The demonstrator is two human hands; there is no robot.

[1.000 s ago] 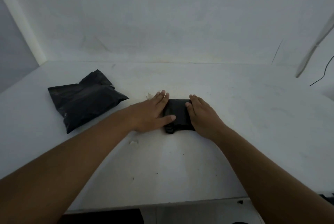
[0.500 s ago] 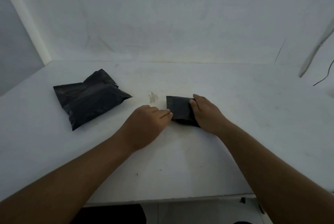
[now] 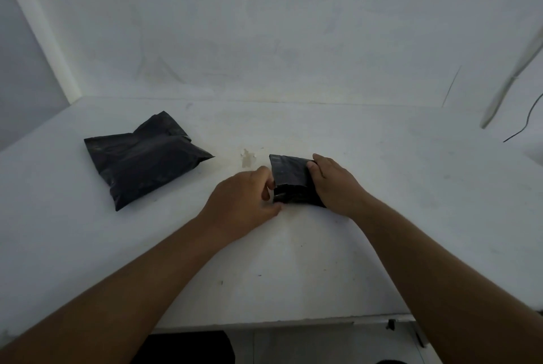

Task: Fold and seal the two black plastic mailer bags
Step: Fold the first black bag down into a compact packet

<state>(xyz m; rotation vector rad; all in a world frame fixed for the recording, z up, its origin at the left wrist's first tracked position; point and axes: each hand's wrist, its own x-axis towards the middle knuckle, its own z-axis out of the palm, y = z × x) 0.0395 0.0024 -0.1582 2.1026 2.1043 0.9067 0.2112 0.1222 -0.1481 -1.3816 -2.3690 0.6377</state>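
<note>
A small folded black mailer bag [image 3: 289,177] lies on the white table [image 3: 293,261] in front of me, its upper flap standing up a little. My left hand [image 3: 244,205] pinches the bag's left edge with curled fingers. On the bag's right side my right hand [image 3: 332,184] holds it, fingertips over the flap's right edge. A second, larger black mailer bag [image 3: 141,161] lies by itself to the left, puffy and creased.
A small scrap or stain [image 3: 246,156] marks the table just behind my left hand. The white wall [image 3: 264,40] rises behind the table. A thin black wire [image 3: 526,123] and a pale bar [image 3: 511,78] hang at the far right.
My left hand went from lying flat on the small bag to curling at its left edge. The bag's upper flap has lifted, and my right hand slid to its right side.
</note>
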